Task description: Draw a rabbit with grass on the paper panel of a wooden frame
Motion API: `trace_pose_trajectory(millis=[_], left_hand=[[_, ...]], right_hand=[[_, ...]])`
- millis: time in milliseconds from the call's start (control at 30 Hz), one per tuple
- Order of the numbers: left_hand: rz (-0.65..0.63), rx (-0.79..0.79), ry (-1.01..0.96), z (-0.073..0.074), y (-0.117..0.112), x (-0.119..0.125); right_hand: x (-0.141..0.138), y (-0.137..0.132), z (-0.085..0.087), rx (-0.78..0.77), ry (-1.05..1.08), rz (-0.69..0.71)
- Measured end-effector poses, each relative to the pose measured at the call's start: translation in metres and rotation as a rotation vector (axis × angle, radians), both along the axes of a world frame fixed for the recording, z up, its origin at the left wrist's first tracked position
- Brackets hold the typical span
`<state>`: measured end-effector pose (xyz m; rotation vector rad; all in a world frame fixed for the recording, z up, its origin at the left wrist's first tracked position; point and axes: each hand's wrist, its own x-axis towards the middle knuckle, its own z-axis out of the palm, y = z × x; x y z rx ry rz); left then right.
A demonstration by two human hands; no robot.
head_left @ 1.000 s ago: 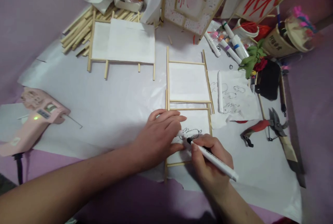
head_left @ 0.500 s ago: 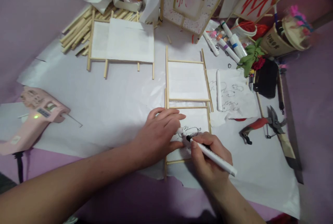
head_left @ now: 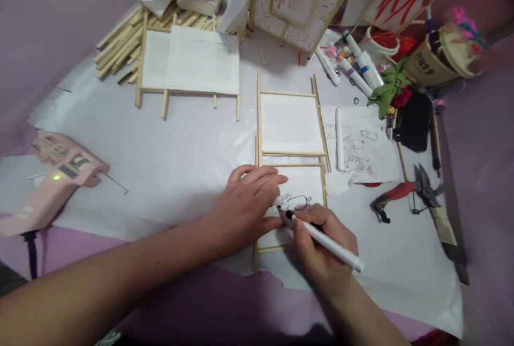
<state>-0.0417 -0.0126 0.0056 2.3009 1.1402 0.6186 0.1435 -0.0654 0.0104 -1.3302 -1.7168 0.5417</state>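
My right hand [head_left: 323, 241] grips a white marker [head_left: 333, 247] with a black tip end, slanted down to the left. Its tip meets a black line drawing of an animal [head_left: 297, 201] on white paper in a wooden stick frame [head_left: 323, 185]. My left hand [head_left: 255, 201] rests over the frame's left part, index finger and thumb stretched out on the paper. A small white piece, like a marker cap [head_left: 278, 201], sticks out from its curled fingers. The left hand covers part of the drawing.
Farther up are a blank papered frame [head_left: 291, 123], a wider one [head_left: 203, 59] and loose sticks [head_left: 120, 46]. A pink glue gun [head_left: 68, 174] lies left. On the right are a sketch sheet [head_left: 367, 145], pruning shears [head_left: 421, 188], markers [head_left: 355, 78] and a paper cup [head_left: 431, 62].
The marker tip has shifted slightly left along the drawing, with a dark mark now near the left hand's fingers. My left hand stays in place on the paper.
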Motion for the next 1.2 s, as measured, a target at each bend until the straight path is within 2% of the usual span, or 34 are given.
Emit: trace_pose_trajectory(millis=[1200], left_hand=[[-0.006, 0.033, -0.017, -0.0016, -0.0009, -0.0005]], right_hand=[[0.0008, -0.0012, -0.0029, 0.009, 0.025, 0.035]])
